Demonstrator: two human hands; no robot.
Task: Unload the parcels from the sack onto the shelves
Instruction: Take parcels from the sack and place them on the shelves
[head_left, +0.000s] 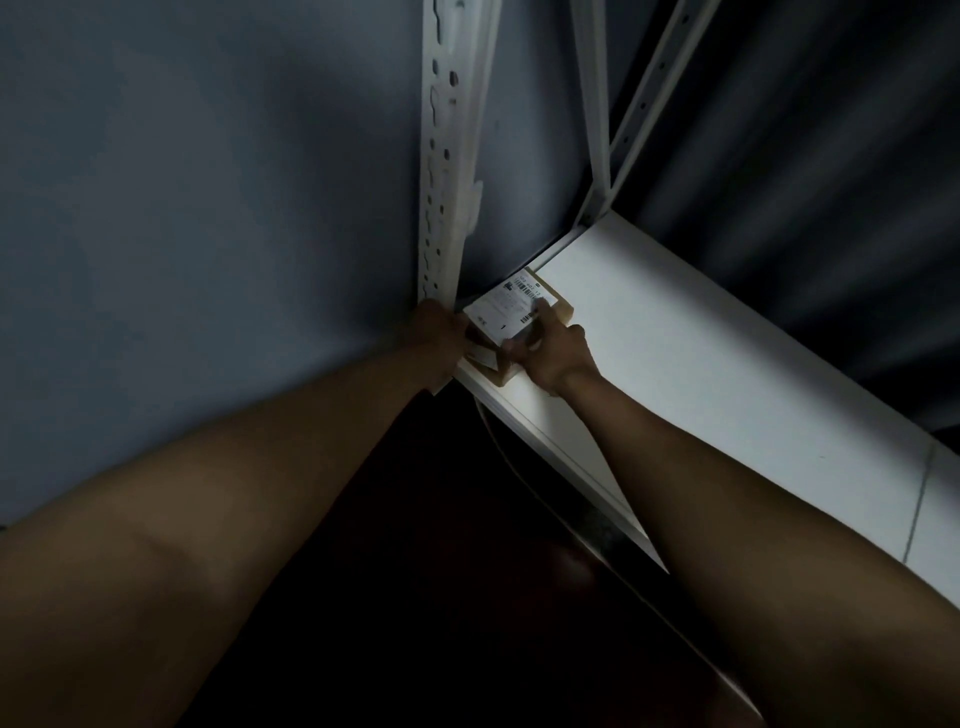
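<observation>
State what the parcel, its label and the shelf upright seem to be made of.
Parcel: likely cardboard, judging by its matte tan edges.
Label: apparently white paper, printed with barcodes.
Shelf upright: probably white-painted metal, judging by its thin section with punched slots.

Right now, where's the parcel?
Head view, centre: parcel lies on the white shelf's left end beside the slotted upright, between both hands.
</observation>
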